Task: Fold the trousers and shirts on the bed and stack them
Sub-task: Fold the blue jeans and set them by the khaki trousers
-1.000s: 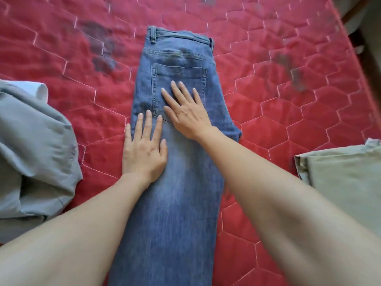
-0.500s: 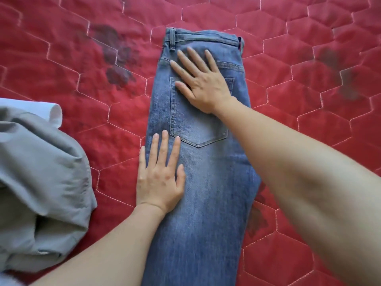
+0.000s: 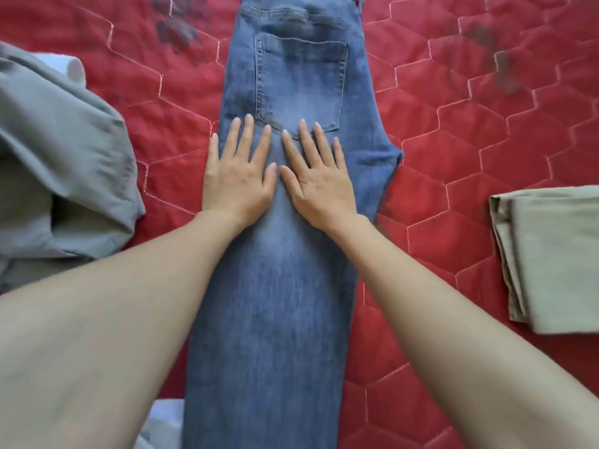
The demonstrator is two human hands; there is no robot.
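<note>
A pair of faded blue denim jeans (image 3: 285, 286) lies flat on the red quilted bedcover with hexagon stitching (image 3: 453, 157), folded lengthwise, back pocket up; its long axis runs straight away from the person, waistband at the far end, legs toward the near edge of the view; no label or writing on it can be read. The left hand (image 3: 238, 179) rests palm down on the jeans just below the pocket, at their left edge, fingers (image 3: 246, 137) straight and spread, gripping nothing; the right hand (image 3: 319, 186) lies flat just beside it, thumbs nearly touching, its fingertips over the pocket's lower edge. Left of the jeans sits a rumpled grey garment (image 3: 61, 163); right of the jeans, well apart, lies a folded pale olive-green garment (image 3: 551, 254).
</note>
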